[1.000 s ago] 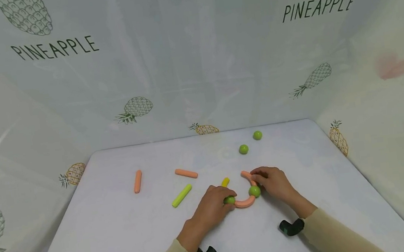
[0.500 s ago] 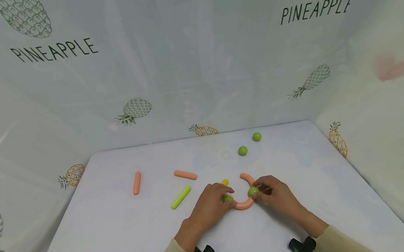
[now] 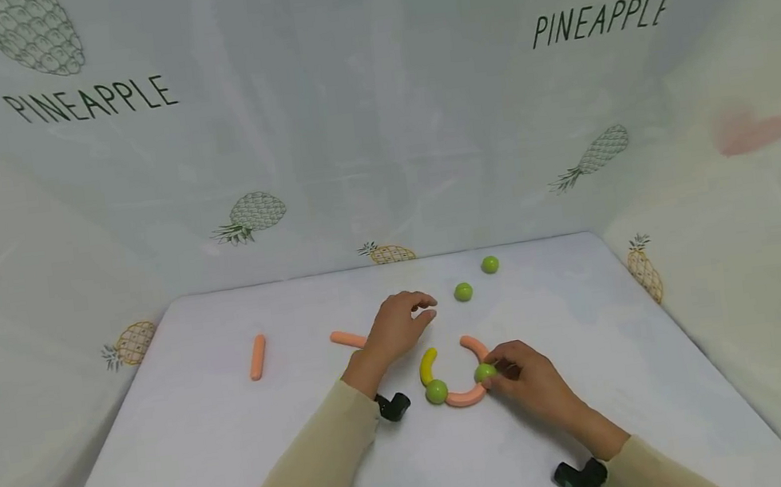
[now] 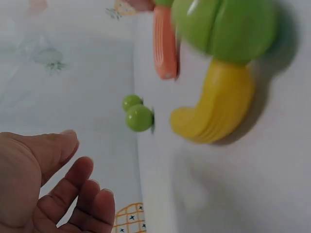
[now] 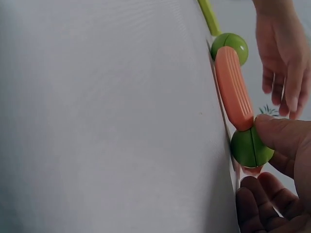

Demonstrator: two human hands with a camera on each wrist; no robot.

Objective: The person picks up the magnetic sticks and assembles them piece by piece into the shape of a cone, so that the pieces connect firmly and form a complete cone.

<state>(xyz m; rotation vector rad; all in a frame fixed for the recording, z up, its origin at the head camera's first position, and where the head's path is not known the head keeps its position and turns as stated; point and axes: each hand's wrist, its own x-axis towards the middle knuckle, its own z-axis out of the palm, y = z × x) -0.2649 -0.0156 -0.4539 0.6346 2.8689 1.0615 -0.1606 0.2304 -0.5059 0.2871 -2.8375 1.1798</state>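
Note:
On the table, curved toy pieces and green balls make an open U. A yellow curved piece [image 3: 427, 368] joins the left green ball [image 3: 436, 392]. An orange curved piece [image 3: 466, 399] runs from there to the right green ball [image 3: 485, 373], and a second orange curved piece [image 3: 473, 346] rises beyond it. My right hand [image 3: 532, 380] pinches the right green ball, thumb against it in the right wrist view. Above the yellow piece, my left hand [image 3: 400, 327] reaches toward the back with nothing between its parted thumb and fingers.
Two loose green balls [image 3: 463, 291] lie toward the back edge. At the left is a straight orange stick [image 3: 258, 357]; another orange stick [image 3: 347, 338] is partly covered by my left hand. The lime stick is mostly hidden behind that arm. A pineapple-print curtain [image 3: 319, 123] hangs behind.
My left hand has let go of the left green ball and moved up toward the back. My right hand has shifted from the upper orange piece down to the right green ball.

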